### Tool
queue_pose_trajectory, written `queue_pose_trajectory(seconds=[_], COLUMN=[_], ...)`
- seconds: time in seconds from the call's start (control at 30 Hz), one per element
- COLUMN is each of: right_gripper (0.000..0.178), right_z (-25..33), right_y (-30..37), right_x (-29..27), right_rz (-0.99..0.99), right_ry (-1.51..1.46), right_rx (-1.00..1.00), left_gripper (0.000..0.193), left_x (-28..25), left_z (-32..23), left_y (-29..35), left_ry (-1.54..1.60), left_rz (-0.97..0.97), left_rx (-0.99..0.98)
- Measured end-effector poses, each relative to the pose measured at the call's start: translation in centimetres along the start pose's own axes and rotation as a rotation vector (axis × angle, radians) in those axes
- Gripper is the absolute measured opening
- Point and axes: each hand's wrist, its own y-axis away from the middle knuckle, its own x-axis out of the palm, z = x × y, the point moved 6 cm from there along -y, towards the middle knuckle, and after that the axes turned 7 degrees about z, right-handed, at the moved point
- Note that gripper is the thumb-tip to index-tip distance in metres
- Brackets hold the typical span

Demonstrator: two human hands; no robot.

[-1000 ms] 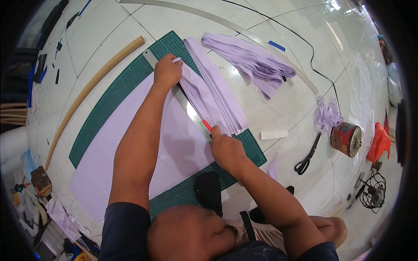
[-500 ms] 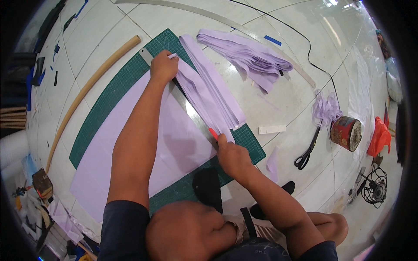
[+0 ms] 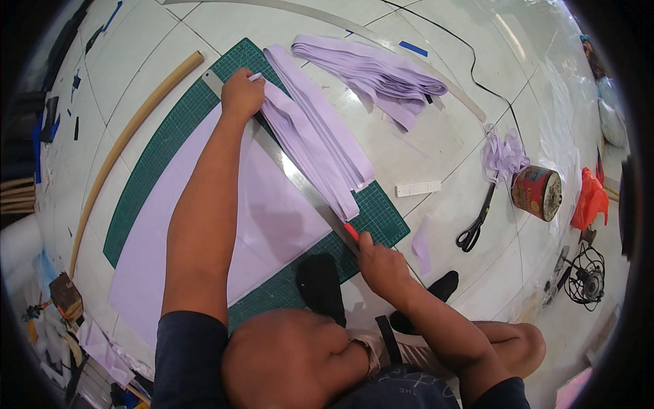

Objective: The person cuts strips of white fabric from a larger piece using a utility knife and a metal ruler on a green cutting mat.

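Observation:
A sheet of lilac fabric (image 3: 204, 198) lies over the green cutting mat (image 3: 129, 204), with a long metal ruler (image 3: 295, 174) across it. My left hand (image 3: 243, 95) is closed at the ruler's far end, pinching the end of a lilac fabric strip (image 3: 300, 136). Closed around a red-handled cutter (image 3: 351, 230), my right hand (image 3: 385, 262) is at the ruler's near end, just past the strip's near edge. The cutter's blade is too small to make out. Beside this strip rests another folded lilac strip (image 3: 320, 116).
A pile of folded lilac strips (image 3: 375, 71) lies beyond the mat. To the right are black-handled scissors (image 3: 470, 235), a red tin can (image 3: 536, 193) and a tangle of lilac scraps (image 3: 503, 151). A cardboard tube (image 3: 129, 140) curves along the left. My socked foot (image 3: 319, 286) touches the mat.
My right hand has moved the cutter nearer to me along the ruler, past the strip's near end. My left hand keeps its hold at the far end. The whole view has shifted slightly.

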Motion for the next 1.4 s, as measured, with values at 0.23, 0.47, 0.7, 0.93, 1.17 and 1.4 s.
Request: queue_pose_trajectory(seconds=[0.23,0.47,0.7,0.93,1.17,1.4], right_gripper=[0.018,0.02,0.021,0.019,0.018,0.017], right_z=[-2.1,-1.1,4.0,7.4,7.2,7.0], right_y=[2.2,3.4,-5.2,-10.0,-10.3,-10.6], right_x=[1.2,-1.3,-4.1,-4.3,-4.2,-4.3], right_rz=[0.082,0.039,-0.169,-0.139,-0.18,-0.15], right_ry=[0.023,0.067,-0.12,-0.182,-0.194,-0.14], right_rx=[0.066,0.075,-0.1,-0.101,-0.113,-0.066], left_gripper=[0.039,0.037,0.032,0.031,0.03,0.035], left_x=[-0.1,-0.8,0.1,0.4,0.5,0.6], left_z=[0.2,1.3,-0.4,-0.4,-0.2,-0.4], left_y=[-0.5,-1.6,-1.7,-1.9,-2.2,-2.2], left_ry=[0.038,0.208,0.374,0.388,0.355,0.339], left_rz=[-0.007,0.058,0.17,0.208,0.203,0.185], left_rx=[-0.033,-0.079,-0.067,-0.056,-0.064,-0.082])
